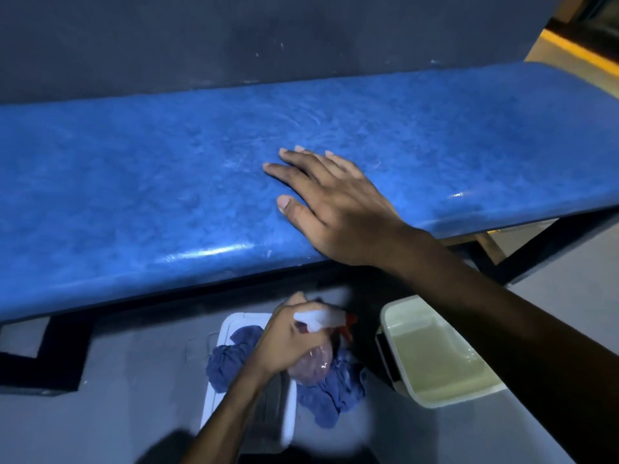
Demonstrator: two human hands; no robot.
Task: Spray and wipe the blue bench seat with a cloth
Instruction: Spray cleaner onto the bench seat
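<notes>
While cloth-filled (231,360), one white bin (214,396)

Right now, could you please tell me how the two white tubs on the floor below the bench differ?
The left tub holds a crumpled blue cloth; the right tub holds pale yellowish liquid. The left hand, gripping a spray bottle, hovers over the left tub; nothing covers the right tub's liquid. Both are white and rectangular.

Your right hand (330,202) lies flat, fingers straight, on the blue bench (150,182) at mid-frame. Lower centre, your left hand (288,339) grips a spray bottle (316,353) above a blue cloth (231,360) draped over a white tray (214,396). A white tub (435,396) of liquid sits at lower right.
</notes>
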